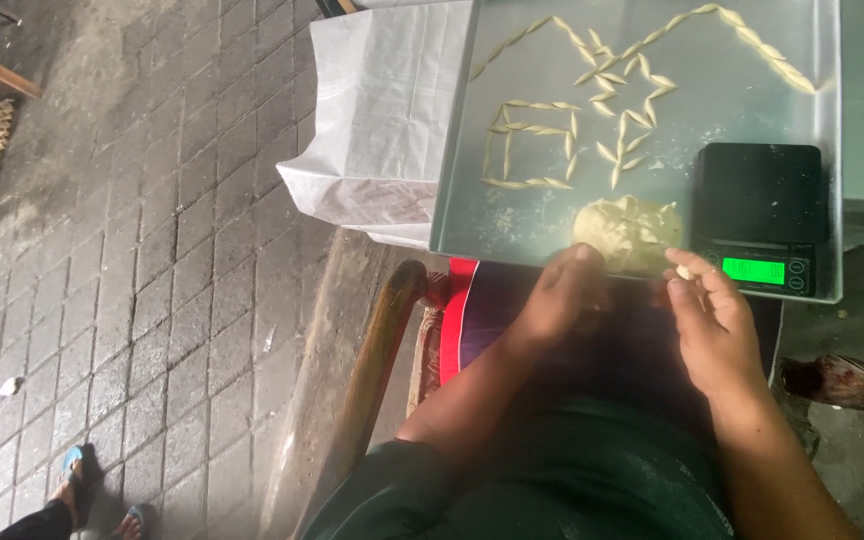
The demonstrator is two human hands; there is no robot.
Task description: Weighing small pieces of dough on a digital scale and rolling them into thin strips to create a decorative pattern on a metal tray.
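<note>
Dim brick paving (pixel 152 250) — hands (pixel 642 300) partly hide the dough lump (pixel 627 232).

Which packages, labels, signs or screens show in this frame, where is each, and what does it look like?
Scale screen: small glowing green rectangle on the front of the black digital scale, at the metal tray's near right corner, beside the right hand.
White paper bag: large, creased, standing left of the tray.
No signs visible.
</note>
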